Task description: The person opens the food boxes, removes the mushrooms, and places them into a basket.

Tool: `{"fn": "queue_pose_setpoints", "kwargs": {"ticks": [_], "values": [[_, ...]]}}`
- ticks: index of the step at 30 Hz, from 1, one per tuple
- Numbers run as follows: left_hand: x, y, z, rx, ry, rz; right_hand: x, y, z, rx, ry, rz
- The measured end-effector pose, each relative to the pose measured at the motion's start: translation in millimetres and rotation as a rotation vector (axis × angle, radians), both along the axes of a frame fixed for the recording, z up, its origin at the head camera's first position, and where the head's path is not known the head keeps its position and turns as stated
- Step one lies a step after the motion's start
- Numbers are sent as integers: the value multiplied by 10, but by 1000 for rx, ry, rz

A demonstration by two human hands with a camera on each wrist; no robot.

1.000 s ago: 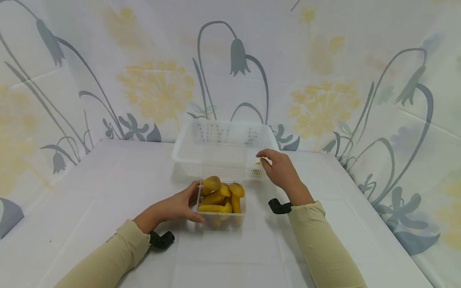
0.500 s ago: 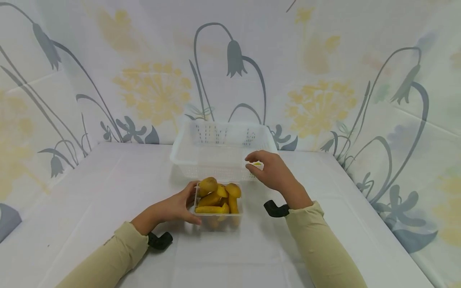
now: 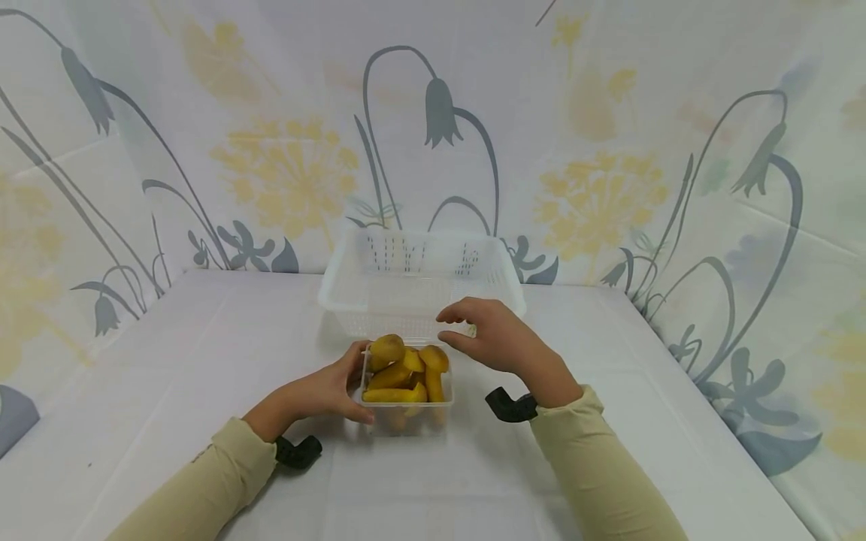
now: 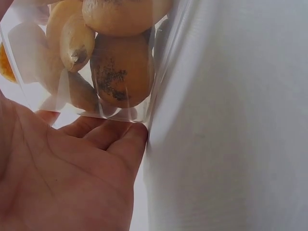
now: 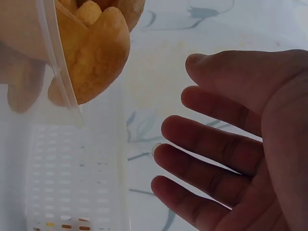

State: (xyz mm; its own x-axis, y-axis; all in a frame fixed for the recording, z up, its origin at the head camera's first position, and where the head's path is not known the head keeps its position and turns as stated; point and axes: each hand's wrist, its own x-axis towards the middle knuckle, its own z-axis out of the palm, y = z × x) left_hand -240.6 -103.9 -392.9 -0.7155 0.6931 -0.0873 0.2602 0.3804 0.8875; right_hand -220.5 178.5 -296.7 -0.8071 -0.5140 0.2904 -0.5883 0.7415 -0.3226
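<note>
A clear plastic tub [image 3: 406, 422] stands in front of the basket, heaped with yellow-brown, mushroom-shaped pieces [image 3: 389, 377]. My left hand [image 3: 325, 394] grips the tub's left side, its thumb at the front and fingers round the back. In the left wrist view, fingertips [image 4: 137, 132] lie along the tub's lower edge, and dark specks mark some pieces. My right hand [image 3: 497, 334] hovers empty at the tub's upper right, in front of the basket. Its fingers [image 5: 207, 139] are spread and relaxed in the right wrist view, apart from the tub and its contents.
A white perforated basket [image 3: 352, 304] stands behind the tub against the flowered cloth backdrop [image 3: 298, 173]. Small orange-yellow bits [image 5: 84, 227] show through its slots in the right wrist view. White cloth [image 3: 203, 338] covers the table.
My right hand has moved left and nearer, from the basket's right corner toward the tub. My left hand keeps its grip on the tub. The view has shifted slightly.
</note>
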Motion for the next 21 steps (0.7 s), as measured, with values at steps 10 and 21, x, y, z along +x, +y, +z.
{"fn": "queue_pose_setpoints", "kwargs": {"ticks": [10, 21], "values": [[-6, -33, -10, -12, 16, 7, 81, -150, -62, 95, -110, 69], [-10, -42, 7, -4, 11, 14, 88, -227, -105, 193, -105, 109]]}}
